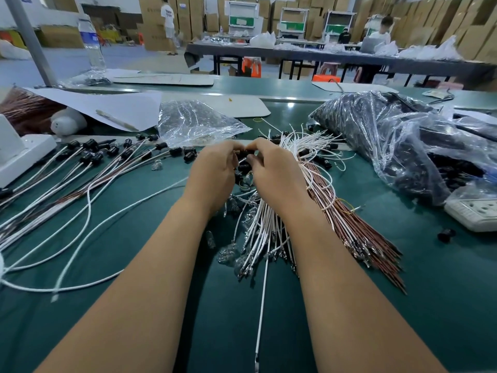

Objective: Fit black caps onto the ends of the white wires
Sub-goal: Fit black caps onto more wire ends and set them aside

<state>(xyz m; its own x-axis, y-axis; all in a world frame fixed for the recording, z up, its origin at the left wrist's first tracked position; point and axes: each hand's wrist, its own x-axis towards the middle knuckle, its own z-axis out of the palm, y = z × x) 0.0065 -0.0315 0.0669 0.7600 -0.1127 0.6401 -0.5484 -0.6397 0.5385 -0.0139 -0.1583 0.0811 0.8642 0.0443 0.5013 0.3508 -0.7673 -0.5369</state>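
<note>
In the head view, the left hand (212, 170) and the right hand (271, 170) meet over the green table (134, 211), fingers curled around a black cap (243, 154); whether a wire end is already inside, I cannot tell. On the left lie capped wires (88, 162), judged finished, while the bundle of white wires (269, 224) under the right hand, with loose caps near it, seems still to do

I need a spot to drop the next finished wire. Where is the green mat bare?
Bare mat lies between the capped wires on the left and the left hand; more at the near right, below the power strip. It is crowded under both hands, around the wire bundle and the bags.
</note>
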